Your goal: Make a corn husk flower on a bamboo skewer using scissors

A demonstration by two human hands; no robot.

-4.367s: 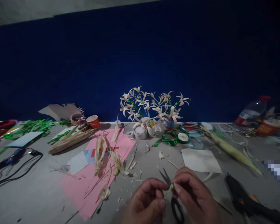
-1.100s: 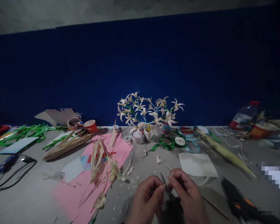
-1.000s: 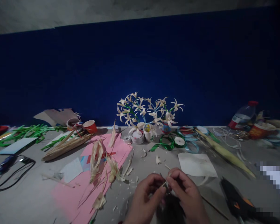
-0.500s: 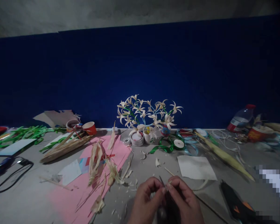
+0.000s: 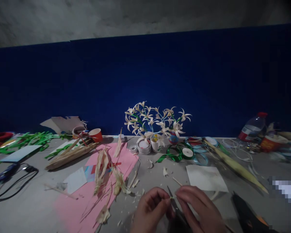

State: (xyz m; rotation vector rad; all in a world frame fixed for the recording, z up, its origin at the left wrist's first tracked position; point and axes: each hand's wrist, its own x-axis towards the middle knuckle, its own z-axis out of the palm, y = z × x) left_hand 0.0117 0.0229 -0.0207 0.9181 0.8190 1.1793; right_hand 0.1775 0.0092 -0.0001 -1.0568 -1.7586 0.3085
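Observation:
My left hand (image 5: 154, 207) is closed, its thumb and forefinger pinching a tiny pale strip (image 5: 171, 197) that looks like corn husk. Close on its right is my right hand (image 5: 200, 207), fingers curled, with a small gap between the fingertips of the two hands. A dark pointed blade (image 5: 169, 190), apparently of scissors, sticks up between them beside the strip. Its lower part runs down under my right hand, where the grip is hidden. White husk flowers (image 5: 150, 120) on green and blue stems stand in small cups behind the hands.
Dry husks (image 5: 102, 170) and scraps lie on pink paper (image 5: 75, 207) at left. A white sheet (image 5: 206, 178) lies beyond my right hand, a black-and-orange tool (image 5: 247, 213) beside it. Green ribbon (image 5: 171, 154), a long husk (image 5: 237, 168) and a bottle (image 5: 253, 127) are farther back.
My right fingertips have come away from the pale strip and moved slightly right. The left hand keeps its pinch. The whole view has shifted a little.

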